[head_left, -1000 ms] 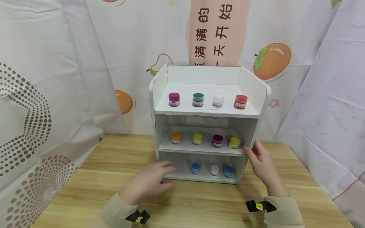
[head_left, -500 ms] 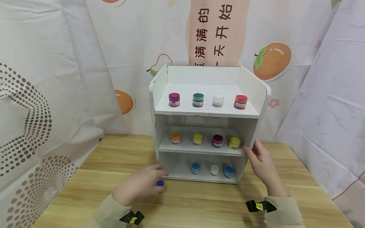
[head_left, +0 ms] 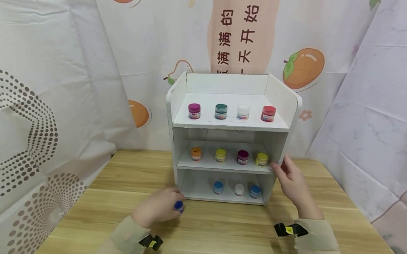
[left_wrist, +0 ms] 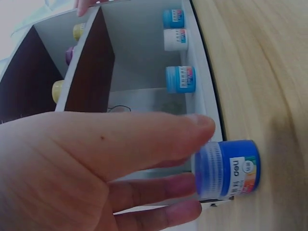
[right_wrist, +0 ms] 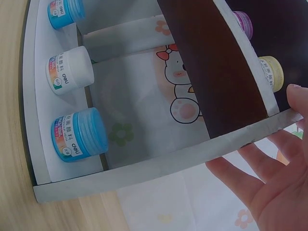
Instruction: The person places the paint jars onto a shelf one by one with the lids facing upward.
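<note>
My left hand [head_left: 161,207] is low over the table, just off the shelf's lower left front corner. Its thumb and fingertips pinch a small dark blue paint jar [left_wrist: 236,168] around the lid end; in the head view the jar [head_left: 178,206] tilts slightly. On the right, my right hand [head_left: 292,181] holds the side panel of the white shelf [head_left: 231,126], thumb at the front edge and fingers outside, as the right wrist view shows. On the bottom board stand a light blue jar [head_left: 218,187], a white jar [head_left: 239,189] and another light blue jar [head_left: 255,191].
Several jars line the middle board, among them an orange jar [head_left: 196,154] and a maroon jar [head_left: 242,157]. Along the top stand a purple jar [head_left: 194,110], a green jar [head_left: 221,111] and others. The wooden table [head_left: 225,235] meets a printed curtain [head_left: 153,32] behind.
My left hand first drew back left from the shelf's lower corner, then closed around the dark blue jar, which now leans slightly. My right hand has stayed on the shelf's side.
</note>
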{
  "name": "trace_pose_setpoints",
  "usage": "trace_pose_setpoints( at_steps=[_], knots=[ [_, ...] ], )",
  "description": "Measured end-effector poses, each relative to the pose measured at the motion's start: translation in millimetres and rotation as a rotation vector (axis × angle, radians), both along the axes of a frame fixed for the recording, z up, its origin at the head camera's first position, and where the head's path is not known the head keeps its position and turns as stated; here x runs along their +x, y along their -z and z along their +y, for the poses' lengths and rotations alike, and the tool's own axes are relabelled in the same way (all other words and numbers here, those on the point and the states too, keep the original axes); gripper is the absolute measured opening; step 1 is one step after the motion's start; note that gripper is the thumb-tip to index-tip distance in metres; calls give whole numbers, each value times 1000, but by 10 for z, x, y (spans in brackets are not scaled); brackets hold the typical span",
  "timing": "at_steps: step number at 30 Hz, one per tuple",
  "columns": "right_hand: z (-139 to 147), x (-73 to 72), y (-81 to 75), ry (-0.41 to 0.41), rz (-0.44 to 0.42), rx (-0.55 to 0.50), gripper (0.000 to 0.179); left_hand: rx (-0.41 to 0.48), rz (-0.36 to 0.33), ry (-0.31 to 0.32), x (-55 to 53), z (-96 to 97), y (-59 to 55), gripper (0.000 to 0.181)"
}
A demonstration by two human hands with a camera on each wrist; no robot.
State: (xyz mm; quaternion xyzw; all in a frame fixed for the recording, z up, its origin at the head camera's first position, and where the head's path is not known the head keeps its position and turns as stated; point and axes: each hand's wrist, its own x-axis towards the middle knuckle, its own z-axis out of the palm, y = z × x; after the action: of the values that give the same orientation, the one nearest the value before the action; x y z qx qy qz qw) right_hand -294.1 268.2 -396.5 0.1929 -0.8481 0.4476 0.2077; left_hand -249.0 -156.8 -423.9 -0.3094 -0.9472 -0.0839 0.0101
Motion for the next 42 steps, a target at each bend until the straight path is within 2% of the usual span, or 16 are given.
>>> trace_pose_setpoints(
  at_steps=[3,15,21,35,42],
  knots=[
    [-3,2,-3,4,-2,1,60,8,-9,-5,4,-4,6,28],
    [2,-4,2,-12,11,-12,60,20,-68,-43,-14,-9,48,34],
    [4,-5,5,-15,9,-12,60,45,-64,-36,-15,-3,49,10],
    [-4,2,-4,-6,-2,-3,60,91,-66,-64,-10,3,40,18],
    [-5,1,-3,-17,3,-13,60,93,-100,-59,5,16,6,17]
  ],
)
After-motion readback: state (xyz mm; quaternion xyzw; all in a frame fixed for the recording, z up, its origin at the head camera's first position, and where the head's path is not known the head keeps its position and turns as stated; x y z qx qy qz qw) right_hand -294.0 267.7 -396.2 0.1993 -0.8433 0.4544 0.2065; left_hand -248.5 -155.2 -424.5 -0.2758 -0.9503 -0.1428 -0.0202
